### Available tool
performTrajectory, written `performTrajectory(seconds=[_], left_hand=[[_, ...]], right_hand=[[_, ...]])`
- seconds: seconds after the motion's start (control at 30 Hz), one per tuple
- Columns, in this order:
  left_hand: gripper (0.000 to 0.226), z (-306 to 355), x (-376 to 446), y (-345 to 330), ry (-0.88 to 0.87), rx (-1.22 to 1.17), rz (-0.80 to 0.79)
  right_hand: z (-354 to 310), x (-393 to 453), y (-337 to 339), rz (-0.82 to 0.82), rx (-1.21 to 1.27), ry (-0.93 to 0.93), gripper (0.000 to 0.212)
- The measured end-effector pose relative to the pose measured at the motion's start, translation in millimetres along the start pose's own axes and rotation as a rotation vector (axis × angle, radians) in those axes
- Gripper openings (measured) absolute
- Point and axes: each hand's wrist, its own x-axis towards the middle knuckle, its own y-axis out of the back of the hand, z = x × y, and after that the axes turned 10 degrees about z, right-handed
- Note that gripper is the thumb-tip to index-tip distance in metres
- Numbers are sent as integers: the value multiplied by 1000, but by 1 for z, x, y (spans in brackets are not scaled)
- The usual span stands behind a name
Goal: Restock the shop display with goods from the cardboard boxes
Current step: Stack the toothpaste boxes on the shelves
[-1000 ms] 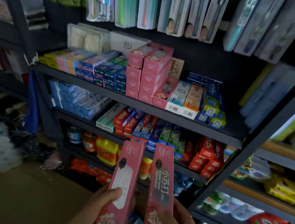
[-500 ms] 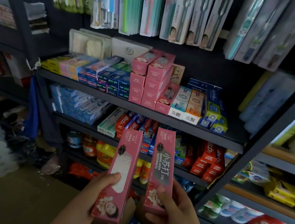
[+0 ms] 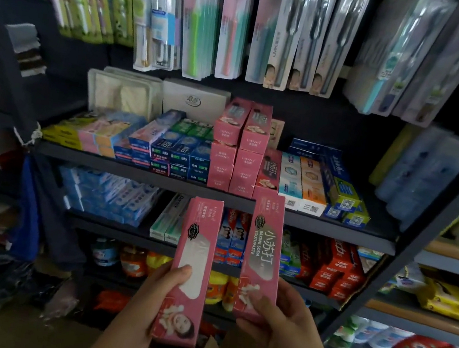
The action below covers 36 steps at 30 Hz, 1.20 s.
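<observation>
Both pink toothpaste boxes raised toward shelf, fingers gripping each

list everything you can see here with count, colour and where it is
held toothpaste boxes: two, pink, upright in front of the shelves, one per hand
stacked toothpaste boxes: several, pink, middle of upper shelf
toothbrush packs: many, mixed colours, hanging along the top
red boxes: several, red, lower shelf, right
bottles: a few, orange and yellow, bottom shelf
shelving: one unit, dark grey
left hand: grips the left box
right hand: grips the right box
</observation>
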Motion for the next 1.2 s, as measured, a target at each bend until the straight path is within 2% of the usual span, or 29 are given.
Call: performTrajectory(seconds=[0.07, 0.1, 0.17, 0.23, 0.3, 0.37, 0.5, 0.6, 0.77, 0.97, 1.03, 1.1, 1.2], left_hand=[[106, 8, 10, 2, 19, 4, -2], [107, 11, 12, 3, 14, 8, -8], [91, 17, 18, 4, -3, -10, -22], [81, 24, 21, 2, -19, -11, -46], [82, 33, 25, -3, -30, 6, -52], [89, 39, 30, -4, -34, 39, -46], [90, 44, 37, -2, -36, 98, -87], [108, 46, 39, 0, -15, 89, -67], [80, 49, 38, 4, 14, 28, -69], [48, 52, 47, 2, 3, 31, -83], [48, 52, 48, 2, -4, 48, -47], [58, 47, 51, 7, -24, 82, -23], [33, 45, 52, 9, -7, 85, 38]], right_hand=[[-1, 3, -6, 30, 39, -13, 35], [-2, 4, -9, 46, 58, -11, 28], [-5, 6, -14, 84, 96, 12, 21], [-11, 8, -18, 124, 110, 52, 21], [-18, 10, -21, 157, 91, 103, 22], [-27, 13, -24, 173, 64, 154, 24], [-53, 20, -31, 189, 12, 266, 26], [-75, 38, -37, 222, -27, 343, 27], [-91, 92, -49, 270, 84, 233, 30], [-93, 132, -66, 230, 214, 128, 21], [-90, 140, -66, 279, 276, 129, 24], [-84, 144, -63, 345, 173, 158, 18], [-80, 148, -62, 406, 35, 169, 7]])
